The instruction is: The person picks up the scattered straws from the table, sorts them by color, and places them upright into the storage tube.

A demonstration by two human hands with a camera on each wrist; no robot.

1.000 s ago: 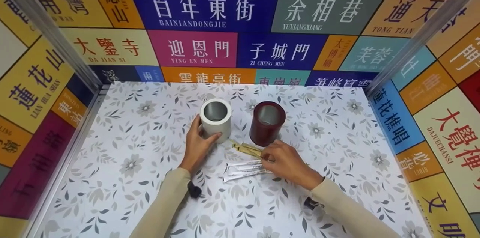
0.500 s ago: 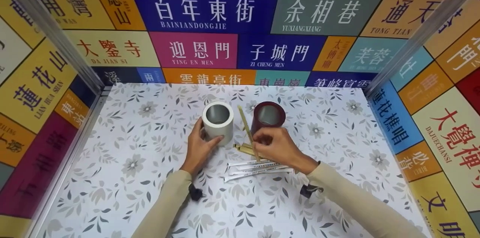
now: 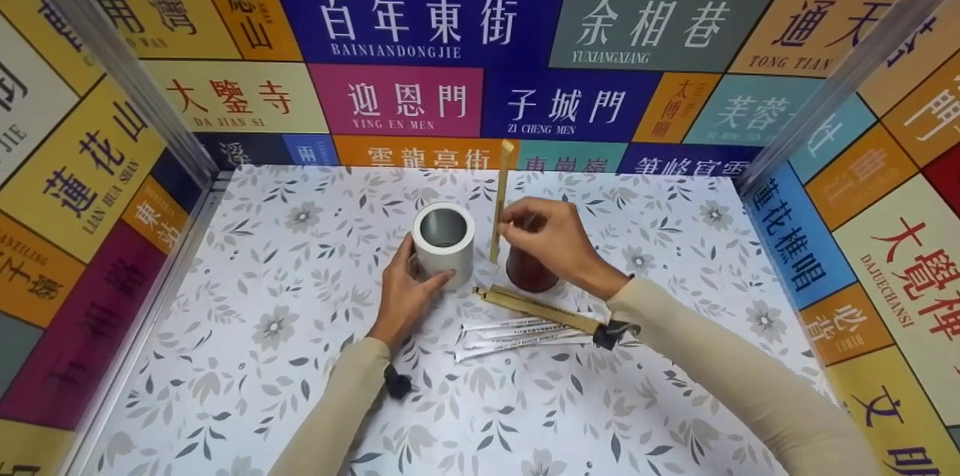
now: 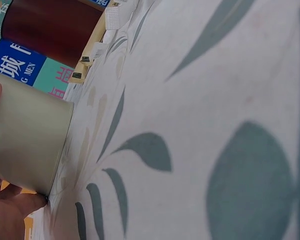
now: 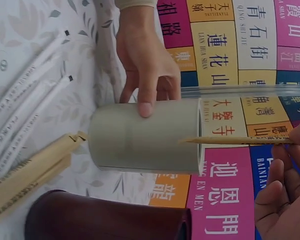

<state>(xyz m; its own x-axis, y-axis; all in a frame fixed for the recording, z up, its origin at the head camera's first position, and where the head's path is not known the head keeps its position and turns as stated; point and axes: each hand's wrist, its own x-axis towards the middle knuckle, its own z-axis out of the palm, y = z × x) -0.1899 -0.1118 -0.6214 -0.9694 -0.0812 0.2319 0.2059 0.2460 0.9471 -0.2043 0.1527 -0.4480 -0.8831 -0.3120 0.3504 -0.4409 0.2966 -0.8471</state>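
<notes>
In the head view, my left hand point(image 3: 405, 292) grips the side of an upright off-white cylindrical cup point(image 3: 454, 258), whose grey inside shows. My right hand point(image 3: 551, 239) pinches a slim gold printed stick packet point(image 3: 499, 198), held upright above the table between the two cups. The right wrist view shows the packet's narrow end in front of the off-white cup point(image 5: 145, 140) near its rim; whether they touch, I cannot tell. A dark red cup point(image 3: 531, 275) stands to the right, mostly hidden behind my right hand in the head view.
More gold stick packets point(image 3: 536, 305) lie on the table in front of the dark red cup. Nearer to me are several white stick packets point(image 3: 499, 341). Printed sign panels point(image 3: 412, 18) wall the floral-covered table point(image 3: 225, 386) at the back and sides.
My right hand has picked a gold stick packet off the pile, lifted it and turned it upright, moving away from me. My left hand stays on the off-white cup.
</notes>
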